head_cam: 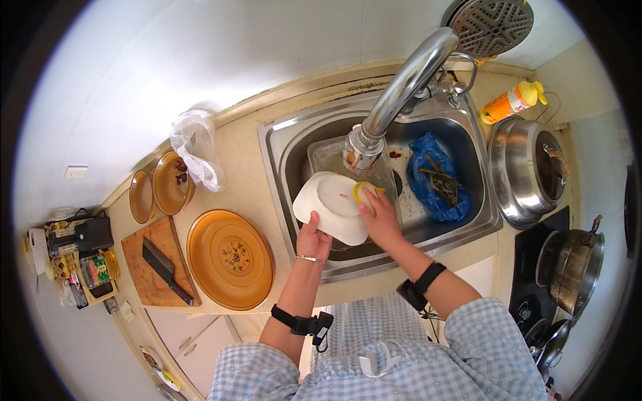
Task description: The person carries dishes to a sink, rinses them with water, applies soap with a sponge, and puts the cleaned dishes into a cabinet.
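Over the steel sink [328,274], a white square dish with rounded corners [331,210] is held with its underside facing up. My left hand [314,240] grips its near edge, thumb on top. In my right hand [380,215] is a yellow-edged sponge [365,195], pressed against the dish's right side. The chrome faucet [363,145] hangs just beyond the dish. Beneath the dish lies a clear plastic tub [326,150], partly hidden. To the right in the basin, a blue plastic bag [426,155] holds dark scraps.
Left of the sink are an orange-brown plate [210,245], a wooden cutting board [140,285] with a cleaver [163,265], two brown bowls [168,195] and a plastic bag [193,145]. A lidded steel pot [506,170] and an orange bottle [506,104] stand right.
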